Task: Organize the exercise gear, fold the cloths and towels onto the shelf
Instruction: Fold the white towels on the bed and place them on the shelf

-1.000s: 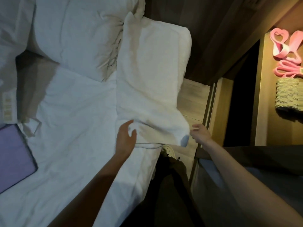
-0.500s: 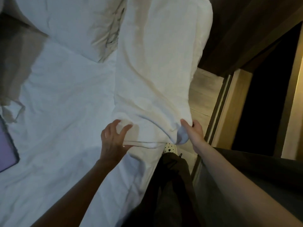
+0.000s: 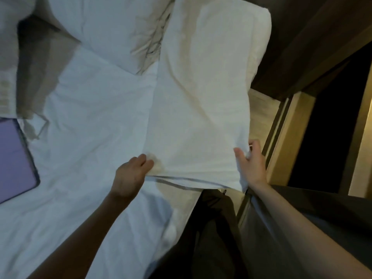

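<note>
A long white towel [image 3: 201, 109] lies stretched along the right side of the bed, its far end draped over a pillow. My left hand [image 3: 130, 174] grips the towel's near left corner, fingers curled over the hem. The near right corner is pinched by my right hand [image 3: 250, 164], at the bed's right edge. The near hem is lifted a little off the sheet, showing a second layer beneath.
White bedsheet [image 3: 84, 137] covers the bed, with pillows [image 3: 112, 27] at the far end. A purple flat item [image 3: 14, 158] lies at the left edge. A wooden shelf unit [image 3: 289, 137] and dark opening stand to the right. My dark trousers [image 3: 213, 228] are below.
Both hands went from reaching at the towel's near corners to gripping them. The towel is now pulled flatter and wider. The view swung left, so the shelf with pink bands left the frame.
</note>
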Demonstrator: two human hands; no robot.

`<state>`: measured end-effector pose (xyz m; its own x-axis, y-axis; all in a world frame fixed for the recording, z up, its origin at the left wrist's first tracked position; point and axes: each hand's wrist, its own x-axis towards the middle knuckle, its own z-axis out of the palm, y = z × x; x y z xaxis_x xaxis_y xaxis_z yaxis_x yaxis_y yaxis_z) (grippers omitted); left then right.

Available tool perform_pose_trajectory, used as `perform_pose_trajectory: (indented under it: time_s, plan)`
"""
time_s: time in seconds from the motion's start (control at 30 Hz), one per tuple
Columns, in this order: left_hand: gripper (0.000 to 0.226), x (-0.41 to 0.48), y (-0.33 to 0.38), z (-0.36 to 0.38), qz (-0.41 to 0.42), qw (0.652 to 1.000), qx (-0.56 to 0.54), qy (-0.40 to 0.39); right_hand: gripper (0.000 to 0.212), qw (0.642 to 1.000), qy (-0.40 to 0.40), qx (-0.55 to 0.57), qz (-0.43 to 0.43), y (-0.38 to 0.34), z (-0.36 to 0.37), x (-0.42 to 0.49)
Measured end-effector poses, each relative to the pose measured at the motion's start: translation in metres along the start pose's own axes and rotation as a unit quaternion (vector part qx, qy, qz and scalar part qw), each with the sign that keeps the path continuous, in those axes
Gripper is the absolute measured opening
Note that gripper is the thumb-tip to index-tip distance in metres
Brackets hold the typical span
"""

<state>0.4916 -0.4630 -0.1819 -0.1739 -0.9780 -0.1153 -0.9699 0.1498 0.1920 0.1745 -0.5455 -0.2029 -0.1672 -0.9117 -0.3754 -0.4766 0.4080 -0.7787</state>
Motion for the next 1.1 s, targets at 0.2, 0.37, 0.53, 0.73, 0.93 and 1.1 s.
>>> perform_pose_trajectory:
  time_s: [0.2,0.37,0.53,0.73,0.93,1.1]
  plan:
    - [0.020,-0.005,-0.006,0.027,-0.096,0.987,-0.062,-0.111,0.057,0.980,-0.021,-0.052,0.192,0.033,0.023,-0.005]
    - [0.049,0.027,-0.001,0.034,-0.316,0.899,-0.302,0.001,0.082,0.966,-0.088,0.105,0.221,0.033,0.043,0.005]
    - [0.074,0.059,0.007,0.055,-0.388,0.816,-0.426,-0.046,0.096,0.960,-0.133,0.152,0.192,0.039,0.056,0.021]
    - [0.043,0.061,0.010,0.039,-0.342,0.842,-0.416,0.014,0.087,0.946,-0.126,0.194,0.225,0.031,0.048,0.033]
    - [0.030,0.055,-0.011,0.016,-0.363,0.805,-0.465,0.066,0.059,0.934,-0.175,0.220,0.221,0.014,0.043,0.031]
    - [0.029,0.028,-0.027,0.036,-0.466,0.764,-0.446,-0.011,0.049,0.980,-0.062,0.082,0.170,0.010,0.064,-0.001]
